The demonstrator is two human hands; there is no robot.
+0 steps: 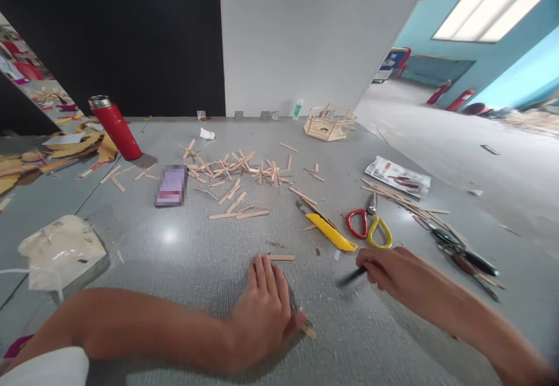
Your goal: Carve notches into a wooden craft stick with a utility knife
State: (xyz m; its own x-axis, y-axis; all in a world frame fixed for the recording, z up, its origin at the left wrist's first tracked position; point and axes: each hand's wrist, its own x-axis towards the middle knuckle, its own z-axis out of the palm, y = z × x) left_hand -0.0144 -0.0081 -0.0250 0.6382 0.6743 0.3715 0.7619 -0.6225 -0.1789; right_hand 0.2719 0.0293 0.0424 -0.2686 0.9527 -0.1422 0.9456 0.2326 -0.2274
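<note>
My left hand (pixel 266 310) lies on the grey table, its fingers stretched out and close together. The fingertips touch or nearly touch a short wooden craft stick (pixel 282 257). By its thumb is a small piece of stick (pixel 308 332), partly hidden. My right hand (pixel 382 266) is closed round a thin dark pen-like tool (pixel 351 277), blurred by motion, which points down to the left above the table. Just beyond this hand lie a yellow utility knife (pixel 331 232) and scissors (pixel 370 225) with one red and one yellow handle.
Many cut craft sticks (pixel 236 167) are scattered mid-table, near a purple phone (pixel 171 185) and a red flask (pixel 116 128). A stick frame (pixel 329 124) and glue stick (pixel 297 109) stand at the back. Pliers (pixel 463 252) and a white packet (pixel 397 177) lie right; a cream pouch (pixel 63 251) left.
</note>
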